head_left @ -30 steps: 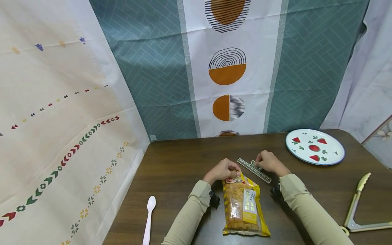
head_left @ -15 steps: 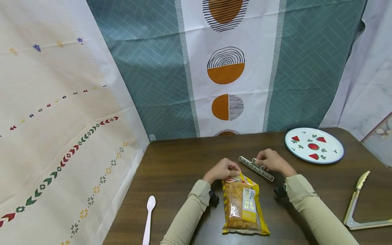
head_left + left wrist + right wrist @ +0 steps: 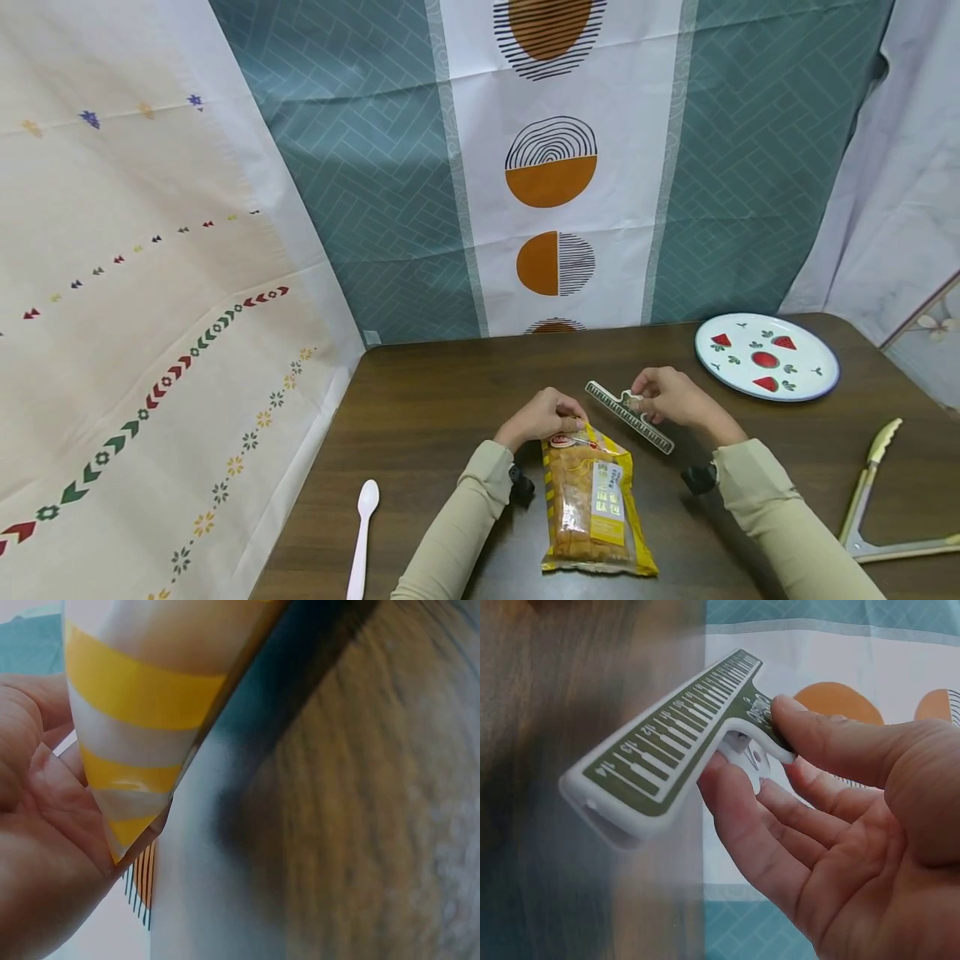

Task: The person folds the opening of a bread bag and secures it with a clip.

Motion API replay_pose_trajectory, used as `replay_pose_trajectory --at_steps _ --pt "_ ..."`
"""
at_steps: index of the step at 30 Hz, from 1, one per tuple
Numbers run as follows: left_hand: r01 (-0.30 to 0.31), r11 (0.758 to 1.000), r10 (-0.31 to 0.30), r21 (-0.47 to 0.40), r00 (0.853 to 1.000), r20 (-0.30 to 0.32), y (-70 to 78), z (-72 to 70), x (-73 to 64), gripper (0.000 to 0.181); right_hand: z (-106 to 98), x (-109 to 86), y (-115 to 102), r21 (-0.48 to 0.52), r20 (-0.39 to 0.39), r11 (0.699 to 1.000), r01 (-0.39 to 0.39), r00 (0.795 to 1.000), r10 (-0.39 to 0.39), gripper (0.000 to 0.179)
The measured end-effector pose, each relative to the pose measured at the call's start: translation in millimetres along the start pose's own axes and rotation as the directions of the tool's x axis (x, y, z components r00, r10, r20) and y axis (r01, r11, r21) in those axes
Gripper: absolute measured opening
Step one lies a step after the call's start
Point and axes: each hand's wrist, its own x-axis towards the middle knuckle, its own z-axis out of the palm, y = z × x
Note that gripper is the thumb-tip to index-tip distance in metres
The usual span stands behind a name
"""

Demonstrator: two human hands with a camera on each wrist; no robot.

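A clear and yellow bread bag lies on the table with bread visible inside. My left hand pinches its folded top end; the left wrist view shows the bag's yellow-and-white striped edge against the palm. To the right, my right hand holds a long green-and-white bag clip by its handles. In the right wrist view the clip has piano-key marks and numbers along its bar, with the thumb on one handle and fingers beneath. The clip is near the bag's top, apart from it.
A white plate with watermelon pictures stands at the back right. At the right lies a folding tool with a pale yellow handle. A white spoon rests left of my left arm. Patterned cloths hang behind and to the left.
My right hand and forearm have shifted slightly to the right with the clip, which has turned a little. My left hand keeps its hold on the bag's top.
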Motion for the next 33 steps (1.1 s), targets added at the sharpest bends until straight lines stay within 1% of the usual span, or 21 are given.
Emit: replay_pose_trajectory --at_steps 4,7,12,16,19,21,25,27,33 --pt "0.005 1.000 -0.005 0.000 1.000 -0.006 0.6 0.5 0.0 0.008 -1 -6.3 0 0.035 0.015 0.999 -0.007 1.000 0.006 0.026" --pt "0.007 1.000 -0.007 0.001 1.000 -0.011 -0.3 0.8 0.4 0.007 -3 -10.1 3 0.028 0.015 1.000 -0.006 1.000 0.005 0.029" --pt "0.005 1.000 -0.005 0.009 1.000 -0.018 -2.2 0.8 0.7 0.006 -6 -15.8 11 0.022 0.008 1.000 -0.021 1.000 0.021 0.022" --pt "0.010 1.000 -0.010 0.006 1.000 -0.023 -2.0 0.2 -0.3 0.005 -5 -19.2 18 0.050 0.025 0.998 -0.024 0.999 0.022 0.018" --pt "0.018 1.000 -0.018 0.002 0.999 -0.029 -1.8 -0.1 -0.7 0.005 -5 -21.2 22 0.073 0.046 0.997 0.004 0.999 -0.007 0.017" --pt "0.023 1.000 -0.023 0.003 0.999 -0.033 -1.2 -0.3 -0.8 0.005 -5 -22.7 24 0.084 0.063 0.996 0.034 0.997 -0.040 0.016" --pt "0.028 1.000 -0.028 0.001 0.999 -0.033 -0.9 0.1 -1.5 0.005 -4 -24.5 28 0.085 0.091 0.993 0.086 0.991 -0.094 0.014" --pt "0.034 0.999 -0.034 -0.005 0.999 -0.033 -1.5 0.3 -1.7 0.005 -3 -24.6 30 0.076 0.099 0.992 0.104 0.989 -0.112 0.013" --pt "0.046 0.999 -0.047 -0.008 0.998 -0.041 -1.4 0.4 -0.8 0.004 0 -24.2 32 0.057 0.088 0.986 0.159 0.983 -0.164 0.011"
